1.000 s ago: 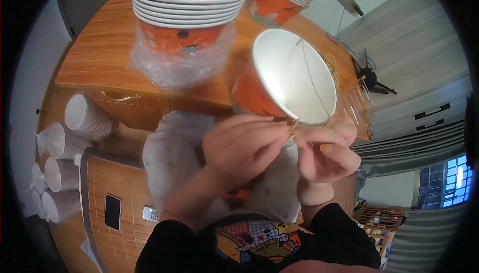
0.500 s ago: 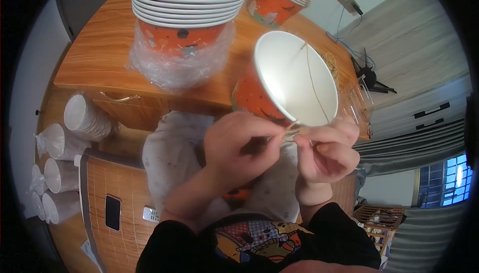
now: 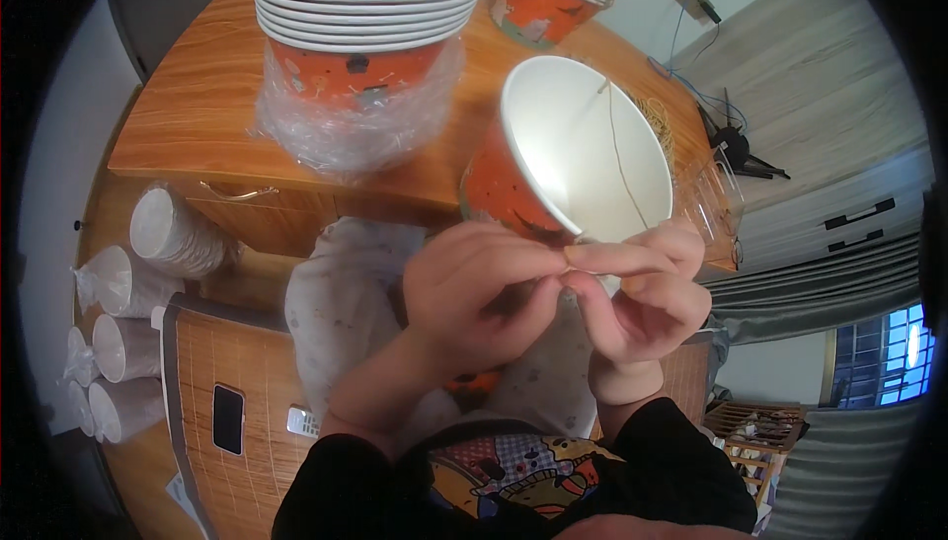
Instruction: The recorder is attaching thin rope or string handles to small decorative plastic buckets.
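The person's left hand point(image 3: 484, 293) and right hand point(image 3: 637, 293) are meeting fingertip to fingertip at the near rim of an orange paper cup point(image 3: 578, 155), pinching a thin string point(image 3: 622, 160) running across its white inside. The cup is tilting above the wooden desk point(image 3: 188, 115), beside a wrapped cup stack point(image 3: 365, 37).

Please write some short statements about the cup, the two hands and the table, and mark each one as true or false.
1. Both hands, left hand and right hand, meet at the near rim of the paper cup. True.
2. The cup is blue outside. False: it is orange with a white inside.
3. A thin string crosses the cup's opening. True.
4. The stack of cups on the table has no wrapping. False: clear plastic covers its lower part.
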Action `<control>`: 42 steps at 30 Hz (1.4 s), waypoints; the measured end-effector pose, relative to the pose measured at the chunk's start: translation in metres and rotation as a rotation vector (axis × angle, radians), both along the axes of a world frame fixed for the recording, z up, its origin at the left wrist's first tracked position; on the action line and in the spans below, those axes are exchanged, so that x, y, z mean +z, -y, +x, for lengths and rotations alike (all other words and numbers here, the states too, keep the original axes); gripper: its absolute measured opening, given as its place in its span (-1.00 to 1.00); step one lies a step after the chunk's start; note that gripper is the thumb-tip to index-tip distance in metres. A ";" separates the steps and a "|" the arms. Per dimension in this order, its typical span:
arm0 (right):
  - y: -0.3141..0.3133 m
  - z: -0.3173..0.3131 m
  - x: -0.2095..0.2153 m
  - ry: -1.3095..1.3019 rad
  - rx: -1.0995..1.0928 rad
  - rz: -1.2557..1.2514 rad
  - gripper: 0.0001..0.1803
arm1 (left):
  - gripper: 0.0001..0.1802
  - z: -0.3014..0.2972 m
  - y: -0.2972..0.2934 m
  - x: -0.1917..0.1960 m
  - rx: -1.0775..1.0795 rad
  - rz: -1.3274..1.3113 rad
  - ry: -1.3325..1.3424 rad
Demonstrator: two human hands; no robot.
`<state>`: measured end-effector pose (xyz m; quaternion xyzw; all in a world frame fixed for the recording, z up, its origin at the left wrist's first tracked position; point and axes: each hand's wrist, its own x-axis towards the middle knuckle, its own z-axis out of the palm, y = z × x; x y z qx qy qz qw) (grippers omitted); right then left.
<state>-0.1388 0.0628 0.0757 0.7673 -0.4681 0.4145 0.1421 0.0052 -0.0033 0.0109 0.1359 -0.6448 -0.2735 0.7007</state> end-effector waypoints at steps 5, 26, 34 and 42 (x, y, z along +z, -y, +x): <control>0.001 -0.001 -0.001 0.035 0.031 0.025 -0.58 | -0.73 0.002 0.000 0.001 -0.013 -0.009 0.020; -0.004 -0.008 -0.006 0.075 0.043 -0.027 -0.52 | -0.73 0.005 -0.004 0.001 0.057 -0.019 0.113; -0.002 -0.009 -0.005 0.051 0.029 -0.042 -0.50 | -0.75 0.005 -0.007 0.002 -0.037 0.092 0.086; -0.008 -0.005 -0.002 -0.076 -0.066 -0.024 -0.48 | -0.79 0.007 -0.008 0.000 -0.185 0.254 0.031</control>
